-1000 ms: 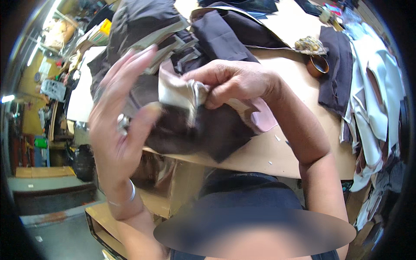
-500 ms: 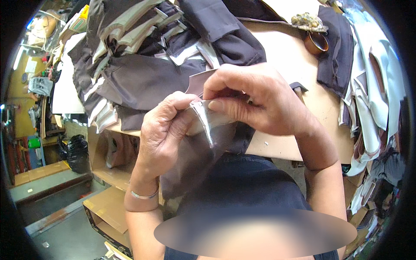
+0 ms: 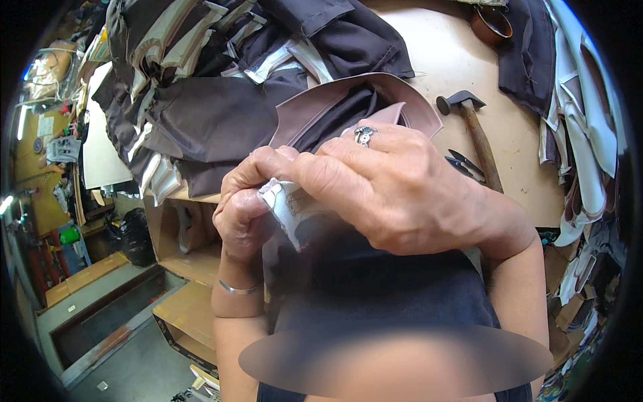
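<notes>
The left hand (image 3: 246,204) pinches a pale-edged piece (image 3: 287,209) between thumb and bent fingers; the right hand (image 3: 385,187), curled tight, grips beside it. Held up near the bench (image 3: 435,40), its edge seems being worked, calling for firm thumbs.

Pink piece (image 3: 295,115), smooth, matt and leather-like; dark cloth (image 3: 214,120), matt; hammer head (image 3: 467,98), dull metal, on wooden handle (image 3: 480,146); bowl (image 3: 477,30), glossy; bracelet (image 3: 236,289), shiny metal; box (image 3: 194,305), matt cardboard.
</notes>
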Demonstrator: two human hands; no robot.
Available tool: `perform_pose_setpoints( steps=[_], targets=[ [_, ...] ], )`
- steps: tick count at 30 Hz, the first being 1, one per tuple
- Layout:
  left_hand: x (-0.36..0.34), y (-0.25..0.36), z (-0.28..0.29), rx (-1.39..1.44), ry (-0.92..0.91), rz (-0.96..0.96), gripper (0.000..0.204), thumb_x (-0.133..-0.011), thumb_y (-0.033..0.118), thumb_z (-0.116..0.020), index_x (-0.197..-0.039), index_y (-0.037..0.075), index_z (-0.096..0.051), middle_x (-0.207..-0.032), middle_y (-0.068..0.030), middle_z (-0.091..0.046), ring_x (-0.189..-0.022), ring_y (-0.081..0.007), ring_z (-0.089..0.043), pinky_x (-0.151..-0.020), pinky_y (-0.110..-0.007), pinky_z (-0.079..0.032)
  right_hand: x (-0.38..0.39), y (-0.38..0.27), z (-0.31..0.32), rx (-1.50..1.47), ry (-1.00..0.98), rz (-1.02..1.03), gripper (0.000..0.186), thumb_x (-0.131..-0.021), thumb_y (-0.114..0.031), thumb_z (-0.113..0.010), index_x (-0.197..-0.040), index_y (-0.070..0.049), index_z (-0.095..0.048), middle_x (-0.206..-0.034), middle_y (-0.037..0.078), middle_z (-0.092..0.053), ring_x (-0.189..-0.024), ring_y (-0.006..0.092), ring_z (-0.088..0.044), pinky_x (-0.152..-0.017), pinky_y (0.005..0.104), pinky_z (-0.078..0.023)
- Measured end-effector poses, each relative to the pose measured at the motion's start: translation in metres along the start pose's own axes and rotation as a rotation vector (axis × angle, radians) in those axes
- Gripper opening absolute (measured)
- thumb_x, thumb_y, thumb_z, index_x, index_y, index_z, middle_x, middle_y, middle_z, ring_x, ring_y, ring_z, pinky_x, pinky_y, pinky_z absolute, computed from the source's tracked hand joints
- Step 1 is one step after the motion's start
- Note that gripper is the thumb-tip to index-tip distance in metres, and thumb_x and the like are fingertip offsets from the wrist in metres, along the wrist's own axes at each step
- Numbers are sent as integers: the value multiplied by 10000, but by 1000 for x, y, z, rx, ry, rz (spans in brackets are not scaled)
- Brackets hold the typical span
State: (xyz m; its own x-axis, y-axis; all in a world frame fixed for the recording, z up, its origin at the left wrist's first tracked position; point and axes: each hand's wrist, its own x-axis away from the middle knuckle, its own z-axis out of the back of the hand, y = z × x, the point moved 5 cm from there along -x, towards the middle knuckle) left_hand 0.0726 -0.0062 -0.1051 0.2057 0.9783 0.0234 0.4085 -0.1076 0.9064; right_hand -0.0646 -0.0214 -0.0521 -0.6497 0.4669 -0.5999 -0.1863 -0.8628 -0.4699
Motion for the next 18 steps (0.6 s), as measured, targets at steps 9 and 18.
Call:
perform_pose_setpoints(
  steps=[9, 18],
  targets=[
    [-8, -11, -4, 272, -4, -16, 323, -681, 329, -523, -699, 7, -505, -709, -80, -522, -646, -140, -472, -588, -233, -379, 5, -3, -10, 371, 85, 82, 336, -588, -122, -572, -888, 30, -568, -756, 78, -553, -649, 181, -556, -600, 291, -454],
    [-21, 1, -1, -299, -52, -3, 285, -721, 218, -457, -809, -39, -543, -815, -73, -548, -752, -125, -479, -693, -225, -373, 5, 46, -13, -45, 155, -56, 121, -704, -69, -541, -822, -41, -546, -777, 86, -538, -742, 250, -540, -665, 325, -437]
  ],
)
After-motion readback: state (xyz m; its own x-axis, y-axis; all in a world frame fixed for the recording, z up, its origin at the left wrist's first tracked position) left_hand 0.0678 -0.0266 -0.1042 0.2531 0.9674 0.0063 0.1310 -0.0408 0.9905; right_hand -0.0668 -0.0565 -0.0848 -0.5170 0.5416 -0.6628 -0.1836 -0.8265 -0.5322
